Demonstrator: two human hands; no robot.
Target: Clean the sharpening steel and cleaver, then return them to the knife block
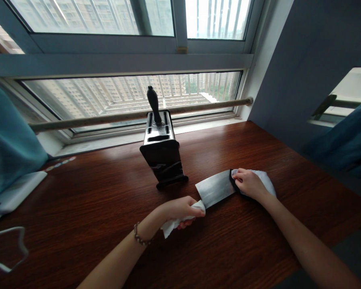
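Note:
A cleaver lies low over the table, its broad grey blade (pixel 217 188) pointing right. My left hand (pixel 182 209) is closed at the blade's lower left corner, where the handle is hidden by my fingers and a crumpled white tissue (pixel 169 228). Over the blade's right end is a whitish cloth (pixel 266 180) with a black edge. My right hand (pixel 249 184) is closed on this cloth, fingertips pinched near the black edge. Behind the blade stands a black knife block (pixel 164 160) with a slotted silver top. One dark knife handle (pixel 154 105) sticks up from it.
The reddish-brown wooden table (pixel 108 188) reaches to a window with a horizontal rail (pixel 204 107). At the left lie a white device (pixel 18 192) and a white cable-like loop (pixel 25 249). A blue curtain (pixel 9 140) hangs beside them.

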